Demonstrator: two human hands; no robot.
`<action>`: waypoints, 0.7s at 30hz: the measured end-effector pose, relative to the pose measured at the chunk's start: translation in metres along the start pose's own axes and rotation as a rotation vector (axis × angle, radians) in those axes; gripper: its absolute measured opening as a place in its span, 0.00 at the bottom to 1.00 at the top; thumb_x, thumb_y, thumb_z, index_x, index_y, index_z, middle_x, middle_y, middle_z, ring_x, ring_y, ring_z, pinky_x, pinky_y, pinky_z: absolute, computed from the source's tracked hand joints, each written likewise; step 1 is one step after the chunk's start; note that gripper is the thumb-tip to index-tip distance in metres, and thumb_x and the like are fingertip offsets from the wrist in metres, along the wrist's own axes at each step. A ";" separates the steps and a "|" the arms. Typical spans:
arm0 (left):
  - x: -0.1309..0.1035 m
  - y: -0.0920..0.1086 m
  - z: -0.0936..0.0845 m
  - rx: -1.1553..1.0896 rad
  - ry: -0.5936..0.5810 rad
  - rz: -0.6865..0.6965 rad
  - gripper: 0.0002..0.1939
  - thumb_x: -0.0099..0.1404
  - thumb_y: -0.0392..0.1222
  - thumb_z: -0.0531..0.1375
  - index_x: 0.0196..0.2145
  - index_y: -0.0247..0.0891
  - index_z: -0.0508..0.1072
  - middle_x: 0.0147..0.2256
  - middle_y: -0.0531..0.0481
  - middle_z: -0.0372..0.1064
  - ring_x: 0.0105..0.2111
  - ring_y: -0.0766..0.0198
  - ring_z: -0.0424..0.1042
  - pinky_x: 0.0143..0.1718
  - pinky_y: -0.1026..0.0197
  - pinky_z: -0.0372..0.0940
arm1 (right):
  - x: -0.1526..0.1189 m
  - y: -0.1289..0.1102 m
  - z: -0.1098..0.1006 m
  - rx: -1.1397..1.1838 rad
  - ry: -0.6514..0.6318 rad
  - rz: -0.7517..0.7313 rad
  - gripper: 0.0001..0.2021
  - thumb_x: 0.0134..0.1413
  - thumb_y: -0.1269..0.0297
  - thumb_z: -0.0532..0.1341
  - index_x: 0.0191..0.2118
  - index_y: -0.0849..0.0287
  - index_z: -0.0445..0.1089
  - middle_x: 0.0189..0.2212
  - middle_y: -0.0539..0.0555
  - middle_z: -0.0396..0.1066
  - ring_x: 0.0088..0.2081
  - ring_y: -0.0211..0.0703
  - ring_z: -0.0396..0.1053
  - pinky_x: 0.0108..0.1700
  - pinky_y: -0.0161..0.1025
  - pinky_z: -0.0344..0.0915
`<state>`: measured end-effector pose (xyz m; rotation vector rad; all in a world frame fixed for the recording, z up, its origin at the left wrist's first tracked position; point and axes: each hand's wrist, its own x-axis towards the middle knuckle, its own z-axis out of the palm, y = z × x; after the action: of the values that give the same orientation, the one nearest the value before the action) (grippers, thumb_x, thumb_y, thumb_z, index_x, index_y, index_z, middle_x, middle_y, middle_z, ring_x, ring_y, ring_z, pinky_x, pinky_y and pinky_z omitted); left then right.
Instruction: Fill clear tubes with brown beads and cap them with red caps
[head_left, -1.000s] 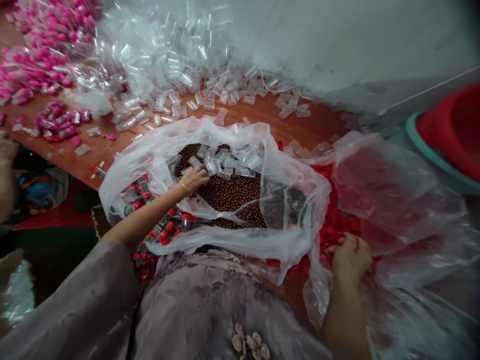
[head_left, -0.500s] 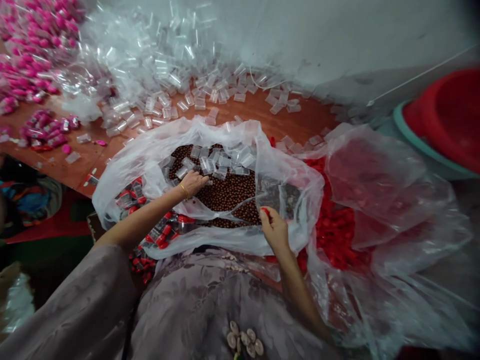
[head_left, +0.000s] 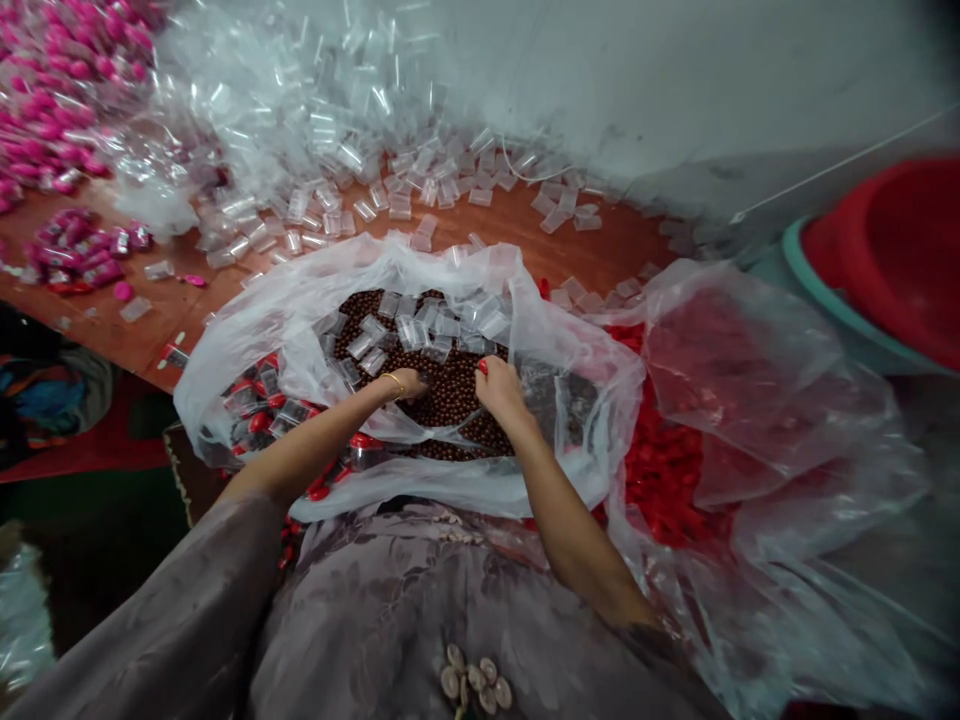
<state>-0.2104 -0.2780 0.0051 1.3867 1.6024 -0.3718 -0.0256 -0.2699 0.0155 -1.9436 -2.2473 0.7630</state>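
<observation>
In the middle lies a white plastic bag (head_left: pixel 247 300), its mouth spread open around many small round brown beads (head_left: pixel 450 400). Small clear plastic containers (head_left: pixel 412 330) rest on top of the beads. My left hand (head_left: pixel 409 384), with a gold bangle at the wrist, is closed at the beads around what seems a clear container, mostly hidden by the fingers. Beside it on the right, my right hand (head_left: pixel 499 388) is closed on a red cap (head_left: pixel 482 367), held over the beads. Filled containers with red caps (head_left: pixel 259 405) lie at the bag's left side.
Loose clear containers (head_left: pixel 300 200) are heaped along the wall on the wooden table (head_left: pixel 622 235). Pink-capped pieces (head_left: pixel 52 100) pile at far left. Red caps (head_left: pixel 667 480) lie under a plastic sheet (head_left: pixel 810 420) on the right, near a red basin (head_left: pixel 900 250).
My right hand has moved left and up with the red cap, closer to my left hand. My left hand has shifted slightly right and down, its fingers curling at the beads.
</observation>
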 end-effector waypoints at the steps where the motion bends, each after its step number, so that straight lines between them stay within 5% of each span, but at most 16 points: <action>1: 0.005 0.004 0.003 -0.013 0.022 0.021 0.13 0.59 0.42 0.53 0.30 0.31 0.73 0.22 0.46 0.71 0.27 0.62 0.71 0.32 0.65 0.63 | 0.008 -0.003 0.007 0.019 -0.003 -0.022 0.11 0.53 0.69 0.50 0.37 0.64 0.67 0.39 0.64 0.69 0.43 0.48 0.64 0.44 0.40 0.57; 7: 0.018 0.014 0.024 -0.175 0.174 0.193 0.14 0.58 0.39 0.54 0.42 0.32 0.70 0.36 0.45 0.72 0.36 0.62 0.70 0.39 0.64 0.62 | 0.013 -0.015 0.034 0.155 -0.078 -0.083 0.11 0.54 0.66 0.50 0.39 0.62 0.66 0.37 0.60 0.71 0.41 0.45 0.66 0.44 0.39 0.60; 10: 0.014 0.007 0.036 -0.309 0.188 0.295 0.18 0.59 0.41 0.53 0.47 0.33 0.66 0.38 0.47 0.71 0.32 0.66 0.69 0.35 0.65 0.63 | -0.002 -0.007 0.019 0.461 -0.068 -0.113 0.11 0.54 0.63 0.50 0.41 0.59 0.65 0.40 0.56 0.71 0.42 0.40 0.67 0.45 0.38 0.61; 13: 0.009 0.002 0.044 -0.670 0.164 0.519 0.19 0.56 0.44 0.58 0.44 0.31 0.67 0.36 0.48 0.70 0.31 0.68 0.67 0.36 0.65 0.62 | -0.020 0.001 -0.006 0.926 -0.027 -0.114 0.11 0.53 0.58 0.53 0.40 0.57 0.65 0.41 0.52 0.71 0.43 0.38 0.67 0.45 0.38 0.63; 17: 0.001 0.008 0.043 -0.958 0.076 0.703 0.22 0.49 0.48 0.64 0.38 0.30 0.70 0.35 0.48 0.69 0.35 0.67 0.66 0.42 0.63 0.60 | -0.043 0.003 -0.026 1.141 0.007 0.113 0.15 0.46 0.53 0.58 0.38 0.56 0.63 0.27 0.47 0.70 0.25 0.33 0.67 0.26 0.31 0.64; 21: -0.013 0.016 0.038 -0.993 0.075 0.716 0.24 0.47 0.49 0.66 0.38 0.31 0.70 0.35 0.49 0.68 0.36 0.66 0.66 0.43 0.61 0.59 | -0.058 0.001 -0.028 1.192 0.042 0.246 0.16 0.44 0.50 0.58 0.35 0.57 0.62 0.14 0.39 0.58 0.11 0.27 0.53 0.13 0.27 0.52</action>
<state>-0.1803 -0.3083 0.0018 1.0508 0.9718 0.8093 -0.0029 -0.3159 0.0548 -1.5080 -0.9938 1.5537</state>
